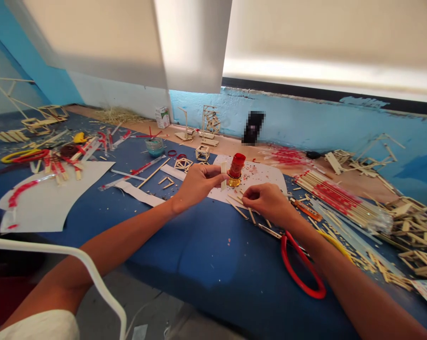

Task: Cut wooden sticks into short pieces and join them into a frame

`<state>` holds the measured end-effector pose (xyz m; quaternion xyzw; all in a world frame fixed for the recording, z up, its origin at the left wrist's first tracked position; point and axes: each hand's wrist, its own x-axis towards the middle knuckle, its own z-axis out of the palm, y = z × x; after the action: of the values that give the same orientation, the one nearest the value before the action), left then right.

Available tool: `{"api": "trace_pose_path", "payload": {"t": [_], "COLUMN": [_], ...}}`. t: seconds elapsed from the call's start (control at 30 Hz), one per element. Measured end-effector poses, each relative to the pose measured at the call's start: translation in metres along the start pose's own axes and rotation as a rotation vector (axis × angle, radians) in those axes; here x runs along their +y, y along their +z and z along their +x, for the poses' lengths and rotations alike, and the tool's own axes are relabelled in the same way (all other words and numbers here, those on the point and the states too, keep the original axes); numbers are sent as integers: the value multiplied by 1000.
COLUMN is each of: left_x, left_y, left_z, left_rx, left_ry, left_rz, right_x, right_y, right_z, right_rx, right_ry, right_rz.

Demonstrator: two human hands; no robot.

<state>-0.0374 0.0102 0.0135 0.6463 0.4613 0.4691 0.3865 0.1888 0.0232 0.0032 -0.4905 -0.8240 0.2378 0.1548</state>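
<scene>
Between thumb and fingers, my left hand grips short wooden sticks, held upright just left of a red candle-like lamp on a gold base. My right hand is low over the table, right of the lamp, with its fingers pinched together. Several loose wooden sticks lie under and beside its fingertips. Whatever is between those fingertips is too small to make out. A white sheet strewn with bits lies beneath the lamp. Red-handled scissors rest by my right forearm.
A bundle of sticks in a red-printed bag and an orange cutter lie to the right. Small stick frames stand beyond my left hand, near a glass jar. A white curved tube crosses the lower left.
</scene>
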Motion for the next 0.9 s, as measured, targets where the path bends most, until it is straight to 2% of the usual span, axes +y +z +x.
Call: {"api": "trace_pose_path", "payload": {"t": [0.13, 0.3, 0.47, 0.63, 0.77, 0.9], "left_x": [3, 6, 6, 0, -7, -14], "left_y": [0, 0, -1, 9, 21, 25], "left_z": [-1, -2, -1, -5, -11, -13], "left_rx": [-8, -65, -80, -214, -304, -339], "left_ry": [-25, -42, -41, -41, -50, -53], "left_rz": [-17, -26, -33, -2, 25, 41], "right_x": [-5, -10, -5, 1, 3, 4], "right_y": [7, 19, 2, -8, 2, 10], "right_z": [-3, -3, -4, -3, 0, -2], "right_rx": [-26, 15, 9, -5, -38, -26], "right_ry": [-33, -43, -2, -21, -57, -67], "right_rz": [-36, 13, 280, 509, 544, 515]}}
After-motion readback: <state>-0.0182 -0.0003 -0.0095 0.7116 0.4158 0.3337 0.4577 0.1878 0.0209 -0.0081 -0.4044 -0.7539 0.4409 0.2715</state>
